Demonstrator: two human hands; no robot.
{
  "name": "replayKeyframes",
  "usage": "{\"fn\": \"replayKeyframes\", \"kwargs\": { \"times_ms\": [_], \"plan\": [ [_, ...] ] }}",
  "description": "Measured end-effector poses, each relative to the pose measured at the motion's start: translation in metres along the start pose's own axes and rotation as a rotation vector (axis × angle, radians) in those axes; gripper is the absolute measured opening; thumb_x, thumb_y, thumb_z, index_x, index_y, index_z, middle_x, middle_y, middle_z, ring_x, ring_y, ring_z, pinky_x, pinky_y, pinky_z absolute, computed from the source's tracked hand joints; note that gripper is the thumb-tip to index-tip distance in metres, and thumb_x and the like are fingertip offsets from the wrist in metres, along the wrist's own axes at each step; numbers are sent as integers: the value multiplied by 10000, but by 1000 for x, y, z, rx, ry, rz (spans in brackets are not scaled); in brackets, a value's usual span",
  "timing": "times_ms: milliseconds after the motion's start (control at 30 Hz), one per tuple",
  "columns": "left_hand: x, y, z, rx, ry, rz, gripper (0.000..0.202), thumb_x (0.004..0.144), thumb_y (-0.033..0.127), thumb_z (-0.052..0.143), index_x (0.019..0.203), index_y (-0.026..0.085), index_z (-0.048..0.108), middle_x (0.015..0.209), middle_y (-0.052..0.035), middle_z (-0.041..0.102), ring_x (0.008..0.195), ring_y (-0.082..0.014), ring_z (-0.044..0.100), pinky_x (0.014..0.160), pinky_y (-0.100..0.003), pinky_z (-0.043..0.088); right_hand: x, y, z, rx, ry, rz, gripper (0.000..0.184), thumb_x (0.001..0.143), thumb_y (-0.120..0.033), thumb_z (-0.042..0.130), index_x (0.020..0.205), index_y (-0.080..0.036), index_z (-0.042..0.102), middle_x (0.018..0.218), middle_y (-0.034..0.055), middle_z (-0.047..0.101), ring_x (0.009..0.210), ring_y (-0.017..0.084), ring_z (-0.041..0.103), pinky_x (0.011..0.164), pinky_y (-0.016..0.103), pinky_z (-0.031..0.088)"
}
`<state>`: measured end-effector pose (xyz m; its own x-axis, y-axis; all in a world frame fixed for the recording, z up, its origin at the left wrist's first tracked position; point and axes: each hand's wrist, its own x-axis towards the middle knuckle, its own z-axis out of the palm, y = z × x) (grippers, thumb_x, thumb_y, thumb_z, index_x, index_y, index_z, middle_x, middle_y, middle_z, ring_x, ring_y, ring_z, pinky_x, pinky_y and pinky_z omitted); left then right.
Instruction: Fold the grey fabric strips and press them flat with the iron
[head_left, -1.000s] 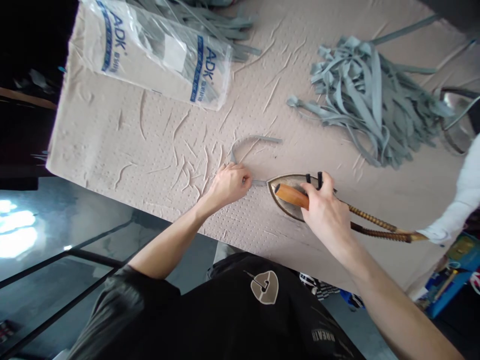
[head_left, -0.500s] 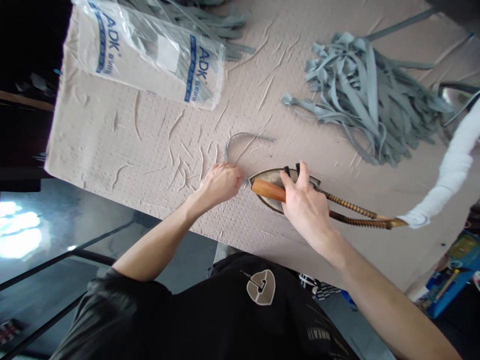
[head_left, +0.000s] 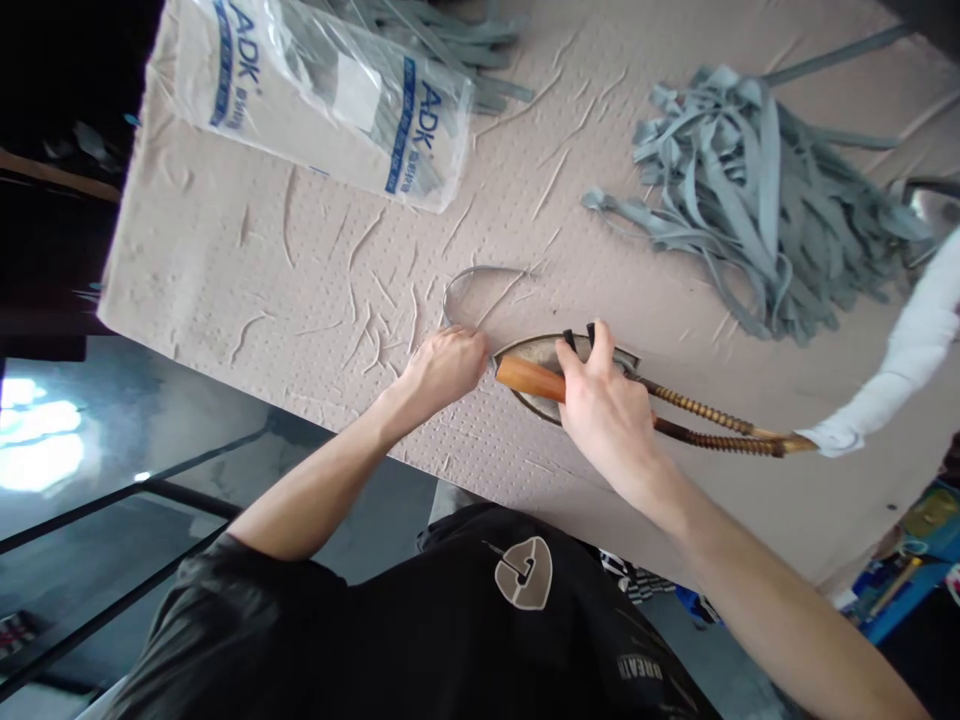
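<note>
My right hand (head_left: 609,405) is wrapped round the wooden handle of a steam iron (head_left: 534,377), which lies flat on the padded board with its tip pointing left. Just left of that tip, my left hand (head_left: 448,368) is closed on a thin grey fabric strip (head_left: 452,287). The strip's loose end curls up and away to the right on the board. Where the strip runs between the left hand and the iron is mostly hidden. Two hoses, partly spring-wrapped, leave the iron's back and join a white-wrapped hose (head_left: 900,350).
A heap of grey strips (head_left: 772,200) lies at the back right of the beige ironing surface (head_left: 262,250). At the back left are a clear printed plastic bag (head_left: 337,120) and more grey strips (head_left: 480,50). A blue bin (head_left: 907,600) of tools stands at the lower right.
The camera view has shifted slightly, so the board's far items appear a little further right. Both hands keep their holds, and the iron's tip is slightly nearer my left hand.
</note>
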<state>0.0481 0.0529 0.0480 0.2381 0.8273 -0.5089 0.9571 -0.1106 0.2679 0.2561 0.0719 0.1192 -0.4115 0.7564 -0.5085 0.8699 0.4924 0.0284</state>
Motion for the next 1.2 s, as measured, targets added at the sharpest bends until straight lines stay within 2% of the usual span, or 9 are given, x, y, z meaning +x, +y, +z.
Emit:
{"fn": "replayKeyframes", "kwargs": {
  "times_ms": [200, 367, 533, 700, 933, 1067, 1200],
  "plan": [
    [3, -5, 6, -45, 39, 14, 283, 934, 111, 407, 905, 142, 688, 901, -130, 716, 903, -257, 673, 804, -375, 514, 1, -1, 0, 3, 12, -28, 565, 969, -134, 373, 1518, -168, 503, 1598, 306, 337, 852, 229, 727, 569, 311, 563],
    [5, -17, 9, -176, 37, 50, 222, 961, 187, 459, 903, 167, 672, 936, -101, 728, 919, -243, 667, 829, -366, 508, -2, 4, 0, -18, 1, -40, 586, 944, -136, 424, 1525, -171, 495, 1610, 306, 316, 808, 211, 716, 544, 300, 543],
    [4, -16, 6, -266, 48, 14, 188, 890, 141, 500, 874, 176, 684, 920, -83, 726, 915, -230, 669, 829, -356, 515, -6, 9, 2, -44, -22, -22, 596, 934, -153, 477, 1528, -188, 493, 1606, 287, 324, 838, 236, 728, 543, 307, 545],
    [3, -9, 8, -271, 98, -24, 204, 869, 128, 485, 838, 163, 683, 877, -88, 725, 907, -240, 664, 836, -382, 518, -7, 9, 5, -68, -17, 4, 596, 925, -188, 523, 1520, -212, 502, 1598, 258, 340, 799, 223, 725, 516, 301, 518],
    [0, -13, 17, -262, 154, 19, 201, 884, 133, 462, 856, 170, 658, 871, -85, 721, 882, -224, 654, 838, -383, 516, -5, 4, 3, -67, -10, 21, 590, 914, -228, 576, 1501, -220, 514, 1586, 253, 354, 764, 210, 719, 521, 308, 512],
    [-5, -19, 22, -331, 205, 46, 141, 881, 157, 522, 983, 175, 618, 921, -79, 718, 901, -218, 658, 853, -373, 516, 1, -4, -2, -43, -4, 23, 531, 936, -209, 534, 1467, -213, 532, 1562, 247, 381, 813, 211, 723, 553, 299, 529],
    [-11, -26, 26, -368, 227, 11, 166, 890, 117, 484, 1014, 187, 568, 894, -68, 687, 831, -190, 646, 770, -329, 514, 9, -16, -5, 12, 14, -6, 418, 983, -183, 423, 1359, -206, 603, 1498, 218, 439, 812, 176, 701, 566, 278, 514]
  ]
}}
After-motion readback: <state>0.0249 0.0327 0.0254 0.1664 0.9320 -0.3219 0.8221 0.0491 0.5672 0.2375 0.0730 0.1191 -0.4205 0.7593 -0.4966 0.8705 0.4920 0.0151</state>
